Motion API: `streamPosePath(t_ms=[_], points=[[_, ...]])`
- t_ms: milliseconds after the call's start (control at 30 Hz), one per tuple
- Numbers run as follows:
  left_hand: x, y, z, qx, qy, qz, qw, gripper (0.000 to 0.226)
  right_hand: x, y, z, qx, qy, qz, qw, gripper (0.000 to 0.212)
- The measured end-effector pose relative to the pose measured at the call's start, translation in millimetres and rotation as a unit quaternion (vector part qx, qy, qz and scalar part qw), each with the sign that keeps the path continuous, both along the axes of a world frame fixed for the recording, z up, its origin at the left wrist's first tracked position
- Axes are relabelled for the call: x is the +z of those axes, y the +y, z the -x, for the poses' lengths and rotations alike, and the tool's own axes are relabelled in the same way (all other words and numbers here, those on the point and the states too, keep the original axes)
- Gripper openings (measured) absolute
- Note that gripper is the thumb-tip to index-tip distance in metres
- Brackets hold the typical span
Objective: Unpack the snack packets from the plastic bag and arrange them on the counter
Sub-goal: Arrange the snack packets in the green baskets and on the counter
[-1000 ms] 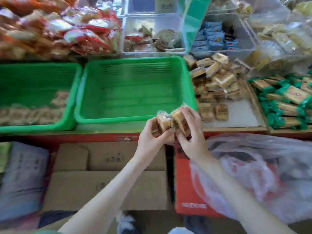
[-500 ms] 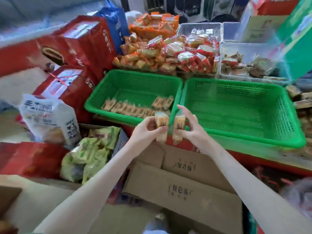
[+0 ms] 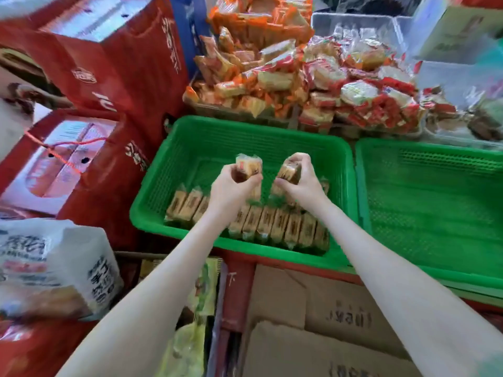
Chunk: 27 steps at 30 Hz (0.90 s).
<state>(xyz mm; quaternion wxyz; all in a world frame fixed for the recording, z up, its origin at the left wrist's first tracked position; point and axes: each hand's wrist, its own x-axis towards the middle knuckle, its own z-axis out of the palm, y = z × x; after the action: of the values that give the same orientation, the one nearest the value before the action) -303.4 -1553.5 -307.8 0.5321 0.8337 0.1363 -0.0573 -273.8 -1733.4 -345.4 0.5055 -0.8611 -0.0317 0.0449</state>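
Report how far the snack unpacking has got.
Done: a row of tan wrapped snack packets lines the near side of the left green plastic basket. In hand: the left hand and right hand each grip further packets above it. Left: setting these down; the plastic bag is out of view, remainder unknown.

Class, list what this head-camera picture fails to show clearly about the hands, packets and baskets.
Head view: how many clear-wrapped brown snack packets the left hand holds; its grip covers them.
Likewise for the right hand.
Row of packets in the left green plastic basket: left forearm hides part.
Packet print: blurred.
Right green plastic basket: cut by right edge.
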Motion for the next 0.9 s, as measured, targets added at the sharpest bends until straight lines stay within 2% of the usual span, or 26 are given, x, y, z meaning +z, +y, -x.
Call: streamPosePath(t_ms=[100, 200, 233, 267, 367, 500, 633, 767, 900], points=[[-17.6, -1.5, -27.7, -0.032, 0.032, 0.016, 0.999, 0.038, -19.7, 3.6, -20.7, 0.026, 0.064, 0.098, 0.993, 0.046], [-31.5, -7.7, -49.4, -0.068, 0.067, 0.014, 0.995, 0.049, -31.6, -2.0, -38.5, 0.041, 0.100, 0.321, 0.941, 0.053], [-35.2, -10.5, -55.2, -0.083, 0.080, 0.006, 0.993, 0.054, -32.5, -5.0, -43.7, 0.044, 0.106, 0.363, 0.925, 0.054], [-38.6, -13.4, -60.7, -0.096, 0.091, -0.004, 0.991, 0.059, -32.4, -7.9, -47.9, 0.046, 0.118, 0.376, 0.918, 0.054], [-49.6, -22.4, -72.3, -0.145, 0.123, -0.044, 0.981, 0.063, -29.5, -18.1, -52.5, 0.076, 0.190, 0.338, 0.919, 0.056], [-61.1, -34.7, -79.3, -0.239, 0.213, -0.145, 0.936, 0.059, -25.9, -23.2, -52.7, 0.152, 0.236, 0.355, 0.892, 0.058], [-59.0, -43.6, -82.0, -0.264, 0.214, -0.243, 0.908, 0.054, -29.4, -24.2, -44.8, 0.119, 0.208, 0.388, 0.890, 0.073], [-63.5, -49.5, -74.0, -0.294, 0.185, -0.262, 0.900, 0.053, -32.6, -22.9, -34.1, 0.101, 0.196, 0.444, 0.869, 0.076], [-59.7, -50.8, -68.4, -0.303, 0.194, -0.280, 0.890, 0.060, -24.7, -31.4, -25.7, 0.116, 0.162, 0.408, 0.891, 0.077]])
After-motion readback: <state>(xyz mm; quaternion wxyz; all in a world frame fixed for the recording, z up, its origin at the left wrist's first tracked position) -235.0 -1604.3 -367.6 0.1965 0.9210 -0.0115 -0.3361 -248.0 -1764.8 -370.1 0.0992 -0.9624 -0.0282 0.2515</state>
